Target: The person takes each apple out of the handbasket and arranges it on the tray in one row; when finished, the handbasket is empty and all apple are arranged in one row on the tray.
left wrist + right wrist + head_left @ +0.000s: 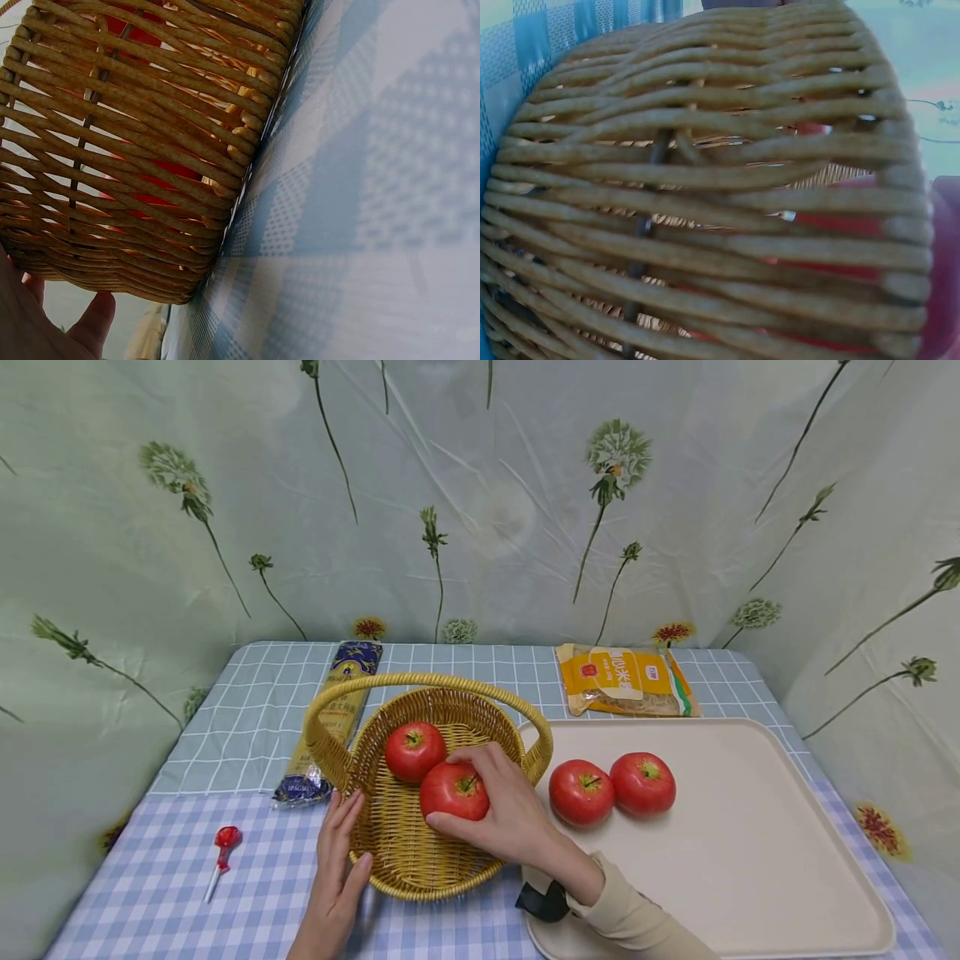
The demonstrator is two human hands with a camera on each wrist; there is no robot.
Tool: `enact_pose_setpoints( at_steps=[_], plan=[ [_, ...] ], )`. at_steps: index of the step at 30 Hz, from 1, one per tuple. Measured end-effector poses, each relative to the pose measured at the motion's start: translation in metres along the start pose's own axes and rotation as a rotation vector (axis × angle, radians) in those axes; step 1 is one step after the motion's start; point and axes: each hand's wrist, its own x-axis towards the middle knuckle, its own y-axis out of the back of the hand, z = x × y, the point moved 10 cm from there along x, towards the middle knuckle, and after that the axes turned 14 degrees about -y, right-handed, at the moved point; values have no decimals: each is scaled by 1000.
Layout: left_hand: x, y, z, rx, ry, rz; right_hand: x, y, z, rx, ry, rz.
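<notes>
A golden wicker basket (416, 868) with an arched handle stands on the table, and one red apple (408, 760) lies inside it. Over the basket's inside, my right hand (517, 814) grips a second apple (454, 793) between thumb and fingers, right beside the first. My left hand (333, 868) touches the outer left side of the basket with its fingers extended and the thumb apart. The left wrist view shows the basket's woven wall (142, 142) close up, with red visible through the gaps. In the right wrist view the wicker wall (705, 180) hides much of the held apple.
Two more apples (581, 793) sit on a beige tray (750, 860) at the right. A spaghetti packet (303, 777) lies behind the basket's left side, a yellow food bag (626, 681) at the back right. A red lollipop (227, 837) lies at the left.
</notes>
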Motion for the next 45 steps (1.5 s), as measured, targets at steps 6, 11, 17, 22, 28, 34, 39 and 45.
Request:
enact_pose_setpoints(
  at_steps=[6,11,17,22,28,34,39,45],
  plan=[
    [1,1,3,1,-52,23,-4,3,-4,46,40,-11],
    [0,0,1,4,-51,11,-10,8,-9,75,89,13],
    [-2,-1,-2,-3,-34,-8,-18,13,-10,147,134,31],
    [-2,-1,-1,-2,-31,-6,-26,17,-13,219,196,24],
    [-1,1,2,-1,-88,34,-34,23,-12,293,220,-8],
    [-2,1,1,-3,-82,38,-42,32,-6,337,194,-35],
    [-1,0,0,-13,-53,15,-48,46,0,406,186,-33],
    [-1,-2,-1,-23,-34,-5,-55,66,7,449,187,6]
  ],
)
